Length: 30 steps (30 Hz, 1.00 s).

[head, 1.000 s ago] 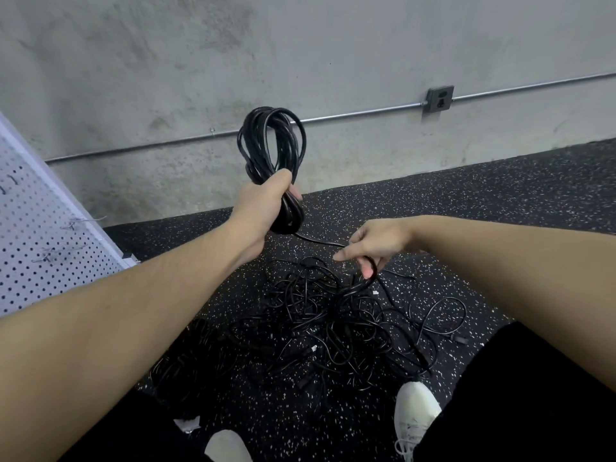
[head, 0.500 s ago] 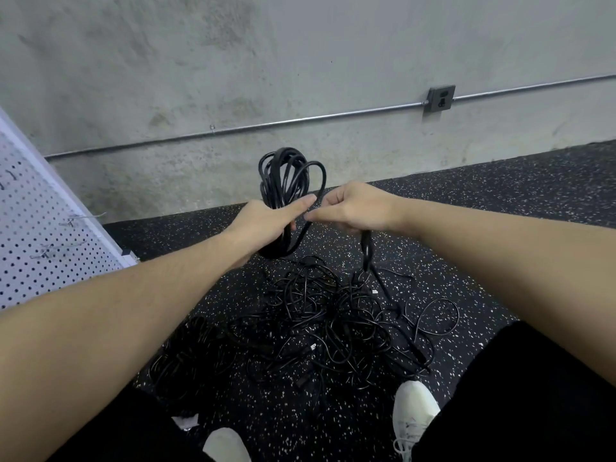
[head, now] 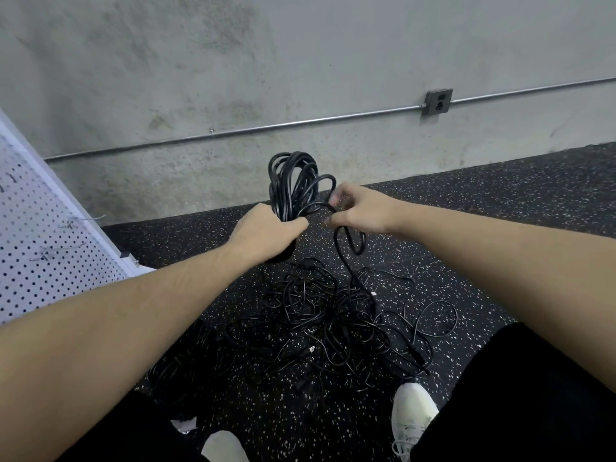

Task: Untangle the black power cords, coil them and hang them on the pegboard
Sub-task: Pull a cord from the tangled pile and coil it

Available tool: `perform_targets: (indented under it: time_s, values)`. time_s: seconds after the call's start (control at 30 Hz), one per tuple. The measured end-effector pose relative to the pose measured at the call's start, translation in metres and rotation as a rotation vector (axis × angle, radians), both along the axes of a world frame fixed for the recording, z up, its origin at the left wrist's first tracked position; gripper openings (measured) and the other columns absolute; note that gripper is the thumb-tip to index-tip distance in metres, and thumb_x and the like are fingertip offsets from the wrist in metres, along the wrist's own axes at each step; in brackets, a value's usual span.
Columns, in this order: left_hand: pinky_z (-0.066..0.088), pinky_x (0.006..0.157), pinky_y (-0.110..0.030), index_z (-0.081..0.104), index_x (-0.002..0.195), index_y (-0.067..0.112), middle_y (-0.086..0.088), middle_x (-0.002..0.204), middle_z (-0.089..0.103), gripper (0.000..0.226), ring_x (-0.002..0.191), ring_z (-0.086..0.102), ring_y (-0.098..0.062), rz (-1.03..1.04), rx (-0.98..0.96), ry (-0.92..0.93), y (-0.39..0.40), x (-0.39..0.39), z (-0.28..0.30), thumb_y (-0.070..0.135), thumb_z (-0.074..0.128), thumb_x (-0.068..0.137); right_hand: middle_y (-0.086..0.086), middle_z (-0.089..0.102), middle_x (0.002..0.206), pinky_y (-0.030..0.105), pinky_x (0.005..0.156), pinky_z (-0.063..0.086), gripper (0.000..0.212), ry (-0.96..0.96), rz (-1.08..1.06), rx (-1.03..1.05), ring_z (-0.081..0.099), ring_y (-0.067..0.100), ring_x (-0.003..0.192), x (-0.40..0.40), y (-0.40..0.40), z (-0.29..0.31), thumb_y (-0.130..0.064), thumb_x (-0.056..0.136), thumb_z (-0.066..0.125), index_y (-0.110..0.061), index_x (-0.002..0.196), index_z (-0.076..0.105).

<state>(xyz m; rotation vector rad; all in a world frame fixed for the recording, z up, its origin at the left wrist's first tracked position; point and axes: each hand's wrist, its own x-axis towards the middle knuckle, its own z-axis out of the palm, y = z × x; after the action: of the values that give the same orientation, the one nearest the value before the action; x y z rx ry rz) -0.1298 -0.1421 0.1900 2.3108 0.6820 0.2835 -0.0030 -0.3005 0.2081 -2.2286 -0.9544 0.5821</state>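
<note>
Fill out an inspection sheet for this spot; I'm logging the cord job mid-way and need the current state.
Surface: black speckled floor, partly covered by cords.
Job's things: coiled cord held up; tangled cord pile on the floor; pegboard at left with bare hooks.
Clutter: nothing seen.
Grippers: left hand has a full grip round the coil; right hand pinches a strand beside it.
Cables: loose strand trails from the right hand to the pile.
Surroundings: concrete wall, conduit, wall outlet, white shoes.

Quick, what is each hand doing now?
Left hand: grips the coiled cord.
Right hand: pinches the loose strand beside the coil.
</note>
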Motion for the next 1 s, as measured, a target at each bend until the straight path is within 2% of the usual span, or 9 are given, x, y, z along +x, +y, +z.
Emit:
perform_targets:
  time_s: [0.07,0.17,0.27,0.33,0.43,0.53,0.67,0.87,1.0]
  values:
    - [0.036,0.056,-0.027,0.047,0.051,0.020,0.007,0.050,0.049,0.043,0.052,0.046,-0.018,0.045,0.011,-0.032,0.002,0.001,0.001,0.037,0.065,0.086,0.009,0.062,0.088,0.032,0.057,0.053,0.061,0.121,-0.136,-0.108,0.058,0.020,0.061,0.000,-0.004,0.000,-0.059,0.092,0.063,-0.013,0.123,0.039]
    - [0.038,0.055,-0.028,0.047,0.051,0.020,0.003,0.051,0.050,0.043,0.051,0.046,-0.019,0.084,0.041,-0.062,0.003,0.001,0.001,0.040,0.064,0.085,0.011,0.073,0.080,0.039,0.073,0.063,0.082,0.467,-0.135,-0.220,0.070,0.022,0.067,-0.003,-0.008,0.003,-0.077,0.090,0.043,-0.005,0.126,0.055]
    - [0.036,0.052,-0.027,0.045,0.050,0.019,0.003,0.049,0.048,0.045,0.049,0.044,-0.018,0.107,0.054,-0.074,0.003,-0.001,-0.002,0.039,0.064,0.086,0.000,0.057,0.062,0.034,0.069,0.061,0.080,0.671,-0.082,-0.244,0.058,0.014,0.057,0.000,-0.006,0.000,-0.082,0.090,0.035,-0.007,0.099,0.062]
    - [0.037,0.055,-0.027,0.052,0.053,0.016,0.001,0.052,0.051,0.041,0.051,0.047,-0.018,0.095,-0.001,-0.096,0.004,-0.001,-0.002,0.037,0.064,0.087,-0.002,0.047,0.062,0.026,0.059,0.049,0.074,0.719,-0.122,-0.187,0.045,0.011,0.053,0.004,-0.003,0.001,-0.083,0.088,0.038,-0.012,0.107,0.050]
    - [0.039,0.060,-0.029,0.060,0.059,0.011,-0.001,0.055,0.056,0.034,0.056,0.051,-0.019,0.088,-0.128,-0.108,0.007,-0.002,-0.002,0.035,0.062,0.083,-0.003,0.041,0.063,0.021,0.054,0.030,0.069,0.579,-0.259,-0.055,0.032,0.008,0.051,0.008,-0.002,0.003,-0.070,0.087,0.058,-0.011,0.121,0.045]
    - [0.040,0.066,-0.032,0.061,0.065,0.015,-0.003,0.063,0.057,0.025,0.063,0.052,-0.020,0.093,-0.223,-0.092,0.009,-0.004,-0.001,0.035,0.061,0.080,0.001,0.053,0.073,0.021,0.051,0.033,0.056,0.449,-0.375,0.206,0.039,0.009,0.053,0.015,0.001,0.002,-0.042,0.082,0.080,-0.004,0.116,0.057]
    - [0.037,0.071,-0.034,0.063,0.065,0.019,-0.003,0.070,0.060,0.021,0.071,0.052,-0.019,0.122,-0.371,-0.019,0.012,-0.009,0.000,0.034,0.060,0.080,-0.002,0.054,0.069,0.021,0.048,0.045,0.028,0.620,-0.341,0.635,0.046,0.007,0.051,0.020,0.003,0.006,-0.020,0.088,0.077,-0.010,0.105,0.059]
    - [0.045,0.070,-0.030,0.061,0.048,0.021,-0.005,0.077,0.070,0.028,0.065,0.064,-0.015,0.070,-0.580,0.026,0.013,-0.015,-0.001,0.033,0.060,0.073,-0.003,0.048,0.070,0.022,0.045,0.035,0.019,0.372,-0.190,0.486,0.038,0.008,0.050,0.002,0.008,0.005,-0.036,0.104,0.054,-0.020,0.094,0.052]
    - [0.039,0.064,-0.029,0.059,0.046,0.022,-0.005,0.085,0.077,0.039,0.048,0.057,-0.004,-0.045,-0.504,0.047,0.005,-0.015,-0.002,0.027,0.056,0.085,0.000,0.051,0.084,0.029,0.063,0.040,0.025,0.234,-0.239,0.510,0.047,0.016,0.073,-0.009,0.019,0.011,-0.040,0.107,0.044,-0.017,0.096,0.050]
